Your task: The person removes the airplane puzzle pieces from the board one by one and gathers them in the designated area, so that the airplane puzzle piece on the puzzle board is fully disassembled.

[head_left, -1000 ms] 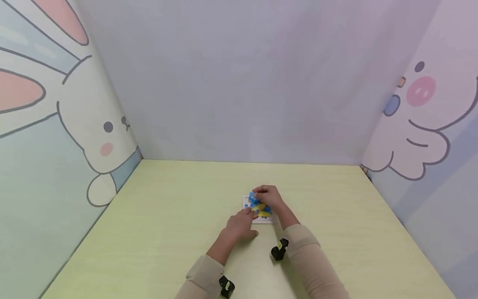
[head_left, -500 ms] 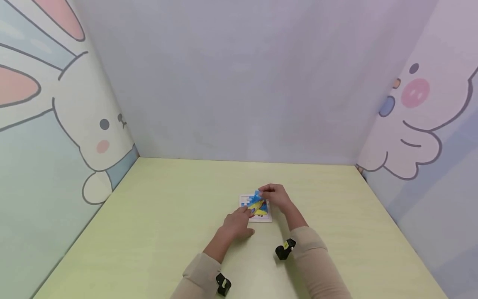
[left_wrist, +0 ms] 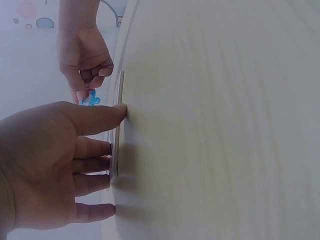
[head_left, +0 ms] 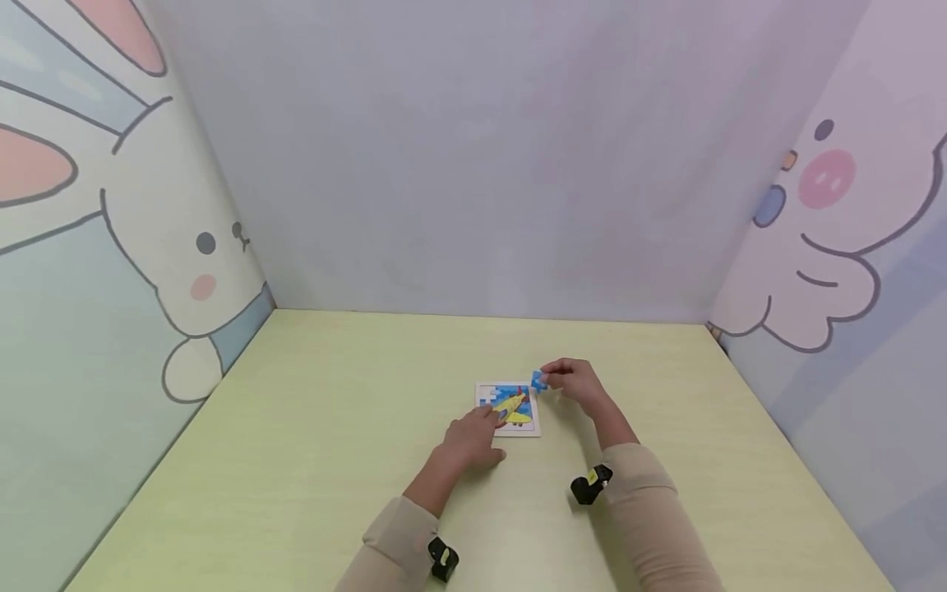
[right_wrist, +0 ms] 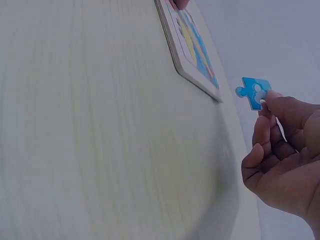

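Observation:
A blue jigsaw piece [right_wrist: 253,93] with a white patch and a round tab is pinched between the thumb and fingers of my right hand [head_left: 580,383]. It is held up beyond the far right corner of a flat, white-framed jigsaw puzzle [head_left: 536,428], which pictures a yellow plane on blue. My left hand [head_left: 470,439] rests at the puzzle's near left edge, its fingers extended over the frame, covering that part. Pale gaps show in the picture's upper left. In the left wrist view, the left fingers [left_wrist: 92,185] touch the thin board [left_wrist: 116,150].
The puzzle lies on a pale yellow-green table [head_left: 355,386]. A plain grey-lilac wall [head_left: 488,164] stands behind it. Side panels carry a cartoon rabbit [head_left: 185,247] and a cartoon pig [head_left: 836,222]. Black wrist devices [head_left: 590,485] sit at both cuffs.
My right hand has moved right, carrying the blue jigsaw piece from above the puzzle to beyond its far right corner. The left hand stays on the frame, almost still.

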`<move>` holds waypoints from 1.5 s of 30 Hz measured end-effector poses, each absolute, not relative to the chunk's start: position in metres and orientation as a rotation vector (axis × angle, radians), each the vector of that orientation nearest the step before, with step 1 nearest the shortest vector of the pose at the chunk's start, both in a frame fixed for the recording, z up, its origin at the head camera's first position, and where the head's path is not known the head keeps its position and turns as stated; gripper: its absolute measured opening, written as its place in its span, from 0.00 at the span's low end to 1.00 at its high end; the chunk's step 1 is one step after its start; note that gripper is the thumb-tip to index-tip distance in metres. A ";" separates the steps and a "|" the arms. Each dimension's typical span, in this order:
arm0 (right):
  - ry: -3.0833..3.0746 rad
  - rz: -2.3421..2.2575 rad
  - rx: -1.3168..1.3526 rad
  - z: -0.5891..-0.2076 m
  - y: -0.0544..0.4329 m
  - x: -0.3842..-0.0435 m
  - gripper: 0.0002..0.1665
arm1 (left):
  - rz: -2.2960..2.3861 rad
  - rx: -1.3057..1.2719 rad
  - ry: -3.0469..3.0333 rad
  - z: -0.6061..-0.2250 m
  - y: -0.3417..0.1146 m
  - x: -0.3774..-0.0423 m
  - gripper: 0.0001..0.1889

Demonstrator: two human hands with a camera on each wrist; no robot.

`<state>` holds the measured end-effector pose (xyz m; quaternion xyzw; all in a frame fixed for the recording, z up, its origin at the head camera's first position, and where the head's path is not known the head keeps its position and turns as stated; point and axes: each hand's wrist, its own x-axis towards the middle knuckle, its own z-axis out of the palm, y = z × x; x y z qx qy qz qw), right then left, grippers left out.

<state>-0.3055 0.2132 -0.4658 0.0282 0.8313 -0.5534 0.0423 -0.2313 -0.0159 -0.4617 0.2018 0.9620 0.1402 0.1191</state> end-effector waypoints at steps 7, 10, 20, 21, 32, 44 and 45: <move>2.583 -1.642 0.105 -0.472 0.230 -0.309 0.13 | 0.456 0.600 2.795 -0.468 -0.017 -0.231 0.34; 2.603 -1.641 0.113 -0.477 0.234 -0.310 0.12 | 0.468 0.606 2.795 -0.472 -0.017 -0.231 0.33; 2.646 -1.594 0.185 -0.486 0.222 -0.312 0.10 | 0.414 0.610 2.840 -0.471 -0.011 -0.224 0.32; 2.665 -1.575 0.181 -0.486 0.220 -0.313 0.10 | 0.407 0.605 2.849 -0.470 -0.011 -0.224 0.32; 2.716 -1.510 0.272 -0.484 0.208 -0.321 0.12 | 0.404 0.584 2.852 -0.469 -0.017 -0.228 0.34; 2.708 -1.533 0.282 -0.481 0.214 -0.323 0.13 | 0.404 0.610 2.850 -0.468 -0.014 -0.234 0.34; 2.711 -1.534 0.274 -0.481 0.214 -0.323 0.13 | 0.409 0.614 2.848 -0.468 -0.014 -0.235 0.34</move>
